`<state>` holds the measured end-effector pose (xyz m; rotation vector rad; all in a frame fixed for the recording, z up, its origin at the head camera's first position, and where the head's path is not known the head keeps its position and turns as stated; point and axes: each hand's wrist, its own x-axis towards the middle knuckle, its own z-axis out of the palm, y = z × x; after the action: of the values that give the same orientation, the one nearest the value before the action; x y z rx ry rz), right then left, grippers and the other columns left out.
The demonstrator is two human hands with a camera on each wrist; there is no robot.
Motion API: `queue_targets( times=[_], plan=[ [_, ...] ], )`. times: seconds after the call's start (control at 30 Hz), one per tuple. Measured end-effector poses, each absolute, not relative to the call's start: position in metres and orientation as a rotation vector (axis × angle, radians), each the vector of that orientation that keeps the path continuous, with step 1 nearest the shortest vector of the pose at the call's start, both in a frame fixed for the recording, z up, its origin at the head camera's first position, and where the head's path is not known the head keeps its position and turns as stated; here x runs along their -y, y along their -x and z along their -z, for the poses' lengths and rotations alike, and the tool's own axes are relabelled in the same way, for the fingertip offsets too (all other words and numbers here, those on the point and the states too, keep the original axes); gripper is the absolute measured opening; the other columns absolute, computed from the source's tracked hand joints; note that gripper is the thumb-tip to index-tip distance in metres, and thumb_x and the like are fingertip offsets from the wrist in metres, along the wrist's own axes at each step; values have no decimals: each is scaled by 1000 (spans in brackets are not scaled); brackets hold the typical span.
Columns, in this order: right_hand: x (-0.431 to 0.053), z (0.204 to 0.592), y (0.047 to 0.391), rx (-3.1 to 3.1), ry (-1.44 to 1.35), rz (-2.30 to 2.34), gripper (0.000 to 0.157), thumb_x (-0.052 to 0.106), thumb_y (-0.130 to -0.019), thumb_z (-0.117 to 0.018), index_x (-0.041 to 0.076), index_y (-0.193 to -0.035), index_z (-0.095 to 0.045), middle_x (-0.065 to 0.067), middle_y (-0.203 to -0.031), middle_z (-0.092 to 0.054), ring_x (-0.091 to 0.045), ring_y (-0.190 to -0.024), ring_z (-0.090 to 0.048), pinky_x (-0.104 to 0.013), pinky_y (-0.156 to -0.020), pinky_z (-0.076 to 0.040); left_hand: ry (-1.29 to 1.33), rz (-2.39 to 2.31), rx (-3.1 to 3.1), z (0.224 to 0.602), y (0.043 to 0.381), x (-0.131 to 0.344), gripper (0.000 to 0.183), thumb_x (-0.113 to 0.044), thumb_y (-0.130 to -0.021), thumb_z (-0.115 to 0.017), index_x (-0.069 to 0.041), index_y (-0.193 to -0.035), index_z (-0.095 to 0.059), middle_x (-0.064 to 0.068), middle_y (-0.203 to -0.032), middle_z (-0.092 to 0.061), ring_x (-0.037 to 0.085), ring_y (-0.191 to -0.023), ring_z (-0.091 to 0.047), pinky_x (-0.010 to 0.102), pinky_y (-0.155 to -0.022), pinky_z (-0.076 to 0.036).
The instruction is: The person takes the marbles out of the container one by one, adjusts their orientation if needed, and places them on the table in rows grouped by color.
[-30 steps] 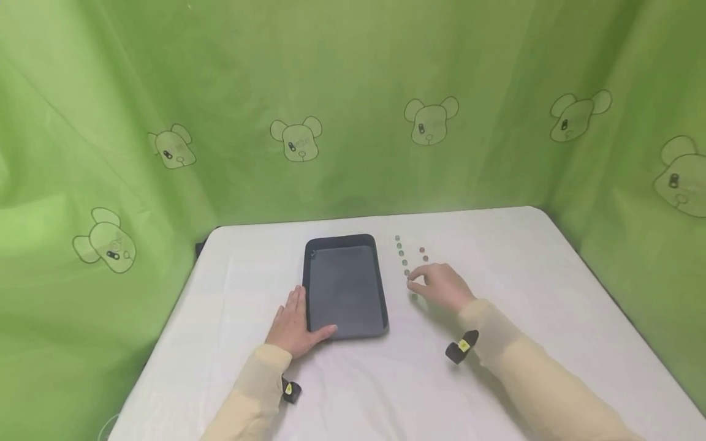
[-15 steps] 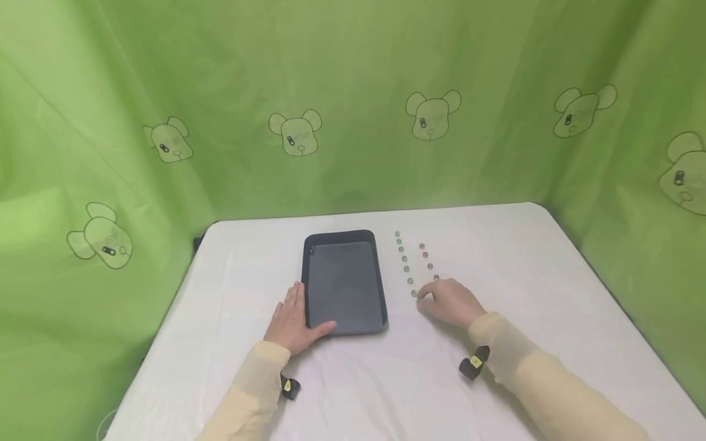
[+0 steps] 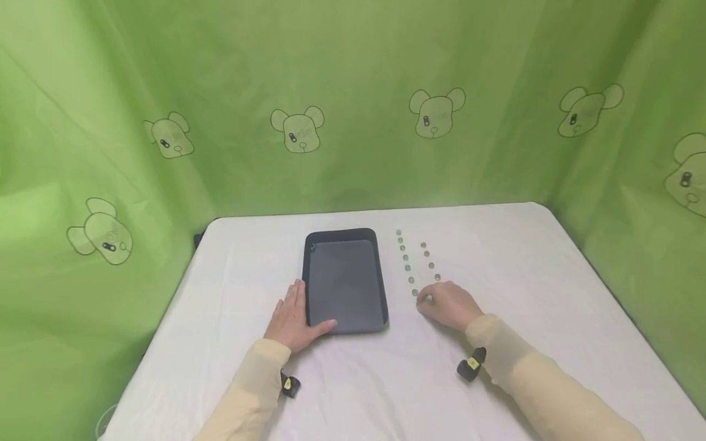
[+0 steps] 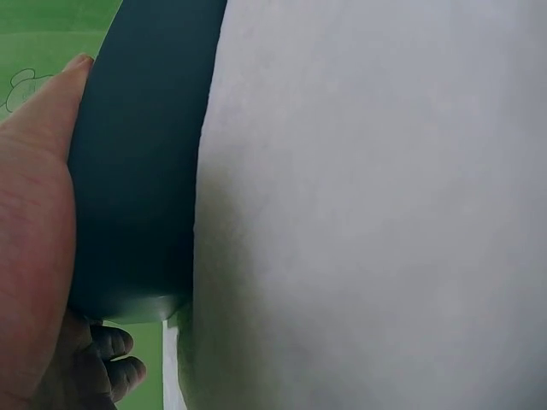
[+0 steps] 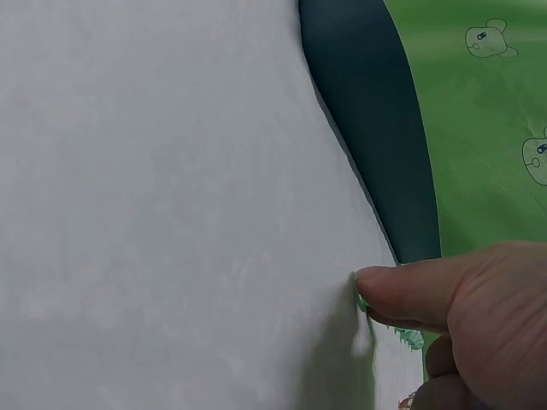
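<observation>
A dark grey rectangular tray (image 3: pixel 371 329) lies on the white-covered table. My left hand (image 3: pixel 289 318) rests at its near left corner, fingers straight along the left side and thumb over the near rim. Right of the tray, a row of small green translucent beads (image 3: pixel 407 267) runs toward me. At the near end of that row my right hand (image 3: pixel 451 304) pinches a green bead (image 5: pixel 362 302) between thumb and forefinger, close to the cloth. A shorter row of reddish-brown beads (image 3: pixel 431 265) stands farther right, its near end beside the right hand's knuckles.
A small dark mark or clip (image 3: pixel 313 247) shows in the tray's far left corner. The white cloth (image 3: pixel 529 275) covers the table, and a green curtain (image 3: pixel 364 165) with bear-head drawings hangs around it on three sides.
My right hand has moved nearer to me along the green row, uncovering several green and reddish-brown beads, and has stayed almost still since. The left hand keeps its place on the tray.
</observation>
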<state>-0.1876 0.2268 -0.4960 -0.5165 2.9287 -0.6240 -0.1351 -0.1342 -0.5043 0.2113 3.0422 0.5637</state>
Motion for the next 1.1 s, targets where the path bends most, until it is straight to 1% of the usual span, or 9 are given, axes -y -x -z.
queue_targets(
  times=[0.2,0.37,0.6,0.73,0.83,0.87,1.0,1.07,1.1],
  plan=[
    [-227,497,187,-2931,508,603,17,25,-82,-72,17,-97,-75,-6,-102,-72,-32,-101,-65,-51,-89,-51,-211,-569,-3040,504,135,134,125,-86,-73,-47,0,-153,-7,16,-160,-10,27,-147,-9,52,-117,-17],
    [-227,496,187,-2926,506,612,17,24,-82,-72,16,-97,-75,-6,-100,-72,-32,-100,-65,-51,-88,-51,-212,-556,-3041,503,135,134,125,-87,-73,-46,1,-153,-8,16,-160,-11,27,-147,-10,52,-116,-18],
    [-228,491,188,-2941,517,630,18,25,-81,-71,16,-97,-75,-5,-97,-72,-30,-94,-66,-49,-83,-53,-207,-545,-3043,502,135,134,124,-87,-73,-45,2,-153,-9,16,-160,-11,28,-147,-11,52,-116,-18],
    [-233,481,191,-2968,483,661,20,27,-85,-70,14,-100,-74,-6,-97,-72,-29,-91,-65,-48,-81,-52,-201,-550,-3036,502,135,133,125,-87,-73,-44,1,-153,-8,16,-160,-10,28,-147,-10,52,-117,-17],
    [-237,469,198,-2990,468,686,22,28,-88,-69,13,-103,-74,-8,-104,-71,-27,-91,-65,-46,-80,-52,-194,-557,-3034,502,135,134,125,-87,-72,-44,0,-153,-7,16,-160,-10,28,-147,-9,52,-117,-16],
    [-239,465,200,-2997,466,690,22,29,-88,-69,13,-104,-74,-7,-104,-71,-25,-87,-64,-44,-78,-52,-194,-559,-3034,503,135,134,125,-87,-72,-44,0,-153,-7,16,-160,-10,28,-147,-9,52,-117,-16],
    [-243,450,210,-2993,456,720,26,30,-91,-66,12,-107,-72,-4,-81,-72,-19,-67,-61,-38,-69,-49,-192,-556,-3031,503,135,134,125,-87,-73,-45,0,-153,-6,15,-160,-9,27,-147,-8,51,-117,-16],
    [-243,443,216,-2987,446,726,27,31,-92,-65,11,-109,-71,2,-65,-65,-15,-57,-54,-34,-63,-45,-202,-569,-3037,504,135,134,124,-86,-73,-46,0,-153,-7,15,-160,-10,28,-147,-9,52,-117,-16],
    [-242,440,218,-2987,448,728,28,31,-92,-64,11,-110,-71,3,-60,-62,-15,-55,-52,-33,-62,-44,-206,-575,-3042,504,135,134,124,-86,-73,-47,0,-153,-7,16,-160,-10,28,-147,-10,52,-117,-17]
  ],
)
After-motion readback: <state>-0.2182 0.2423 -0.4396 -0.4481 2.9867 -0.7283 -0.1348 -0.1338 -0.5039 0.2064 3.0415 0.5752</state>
